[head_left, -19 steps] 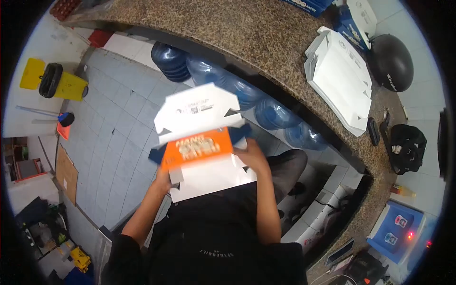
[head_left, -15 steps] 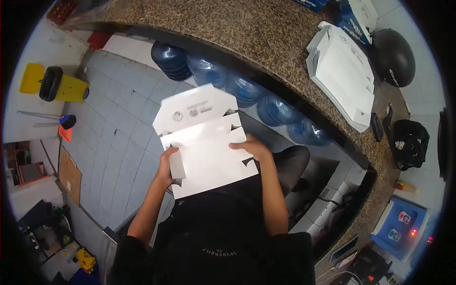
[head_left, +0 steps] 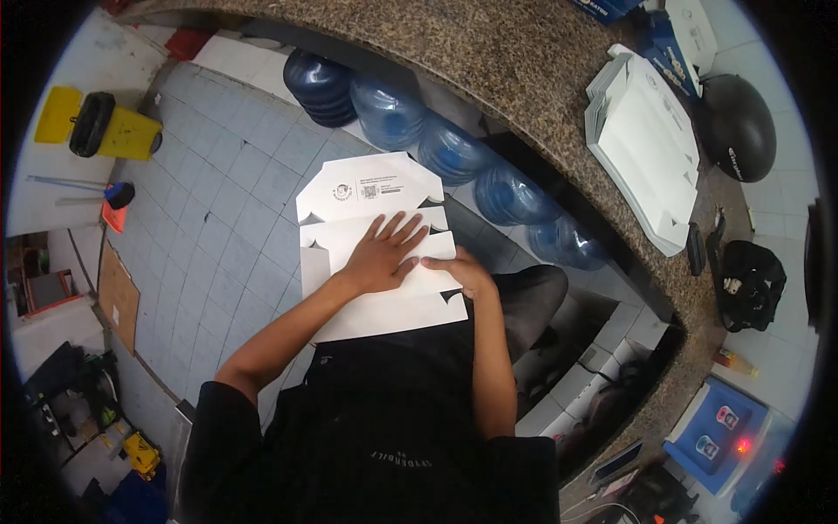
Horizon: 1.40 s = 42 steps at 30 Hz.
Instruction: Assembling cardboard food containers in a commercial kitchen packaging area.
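Observation:
A flat white cardboard box blank [head_left: 367, 196] lies across my lap, its plain inner side up and its top flap toward the counter. My left hand [head_left: 381, 253] lies flat on the middle of the blank, fingers spread. My right hand [head_left: 460, 270] grips the blank's right edge, thumb on top. A stack of more white box blanks [head_left: 644, 144] rests on the granite counter [head_left: 489, 61] to the upper right.
Several blue water jugs [head_left: 388, 109] lie under the counter. A black helmet [head_left: 736, 127] and a black bag [head_left: 749, 281] sit on the counter at right. A yellow mop bucket [head_left: 105, 129] stands on the tiled floor [head_left: 218, 210] at left.
The box blank was turned over: its orange printed side faced up, now the white side does. My left hand moved from the blank's left edge onto its middle.

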Each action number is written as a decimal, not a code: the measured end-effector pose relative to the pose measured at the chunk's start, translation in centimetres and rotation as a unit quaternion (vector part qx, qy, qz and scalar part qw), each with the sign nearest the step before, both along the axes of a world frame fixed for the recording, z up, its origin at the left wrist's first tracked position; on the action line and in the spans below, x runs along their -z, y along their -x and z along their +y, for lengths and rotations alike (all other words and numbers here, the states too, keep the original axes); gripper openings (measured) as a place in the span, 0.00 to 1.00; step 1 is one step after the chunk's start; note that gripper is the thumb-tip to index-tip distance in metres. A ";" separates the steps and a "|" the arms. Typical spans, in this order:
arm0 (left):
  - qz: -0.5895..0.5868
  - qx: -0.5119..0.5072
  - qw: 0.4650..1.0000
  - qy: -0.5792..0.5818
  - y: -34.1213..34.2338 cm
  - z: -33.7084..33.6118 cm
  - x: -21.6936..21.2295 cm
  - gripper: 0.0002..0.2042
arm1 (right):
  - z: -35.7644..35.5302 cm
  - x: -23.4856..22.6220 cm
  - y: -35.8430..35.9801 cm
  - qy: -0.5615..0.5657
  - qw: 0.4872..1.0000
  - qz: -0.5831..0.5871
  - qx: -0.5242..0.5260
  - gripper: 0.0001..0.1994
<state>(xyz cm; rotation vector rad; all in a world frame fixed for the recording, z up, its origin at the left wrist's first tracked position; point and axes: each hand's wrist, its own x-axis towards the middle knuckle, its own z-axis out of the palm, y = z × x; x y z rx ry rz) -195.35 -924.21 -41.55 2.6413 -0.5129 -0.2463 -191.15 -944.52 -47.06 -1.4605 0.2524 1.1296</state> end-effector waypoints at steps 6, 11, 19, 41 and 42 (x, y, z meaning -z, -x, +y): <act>-0.011 0.012 0.997 -0.074 1.0 -0.4 2.3 0.26 | 0.1 -0.6 0.9 -0.052 0.998 0.021 0.035 0.22; -0.017 -0.021 1.000 -0.013 0.7 -0.3 2.1 0.22 | 0.4 -1.4 0.5 -0.003 0.999 -0.011 0.037 0.19; -0.004 -0.047 0.998 0.038 0.4 -0.2 1.9 0.20 | 0.9 -2.3 0.1 0.007 0.998 -0.056 0.019 0.19; -0.032 -0.087 0.995 0.025 0.2 -0.9 2.6 0.24 | 1.5 1.6 -2.1 0.158 0.987 0.001 -0.018 0.31; -0.017 -0.095 0.995 0.025 0.1 -0.8 2.8 0.24 | 1.9 1.5 -2.6 0.169 0.985 -0.023 -0.016 0.32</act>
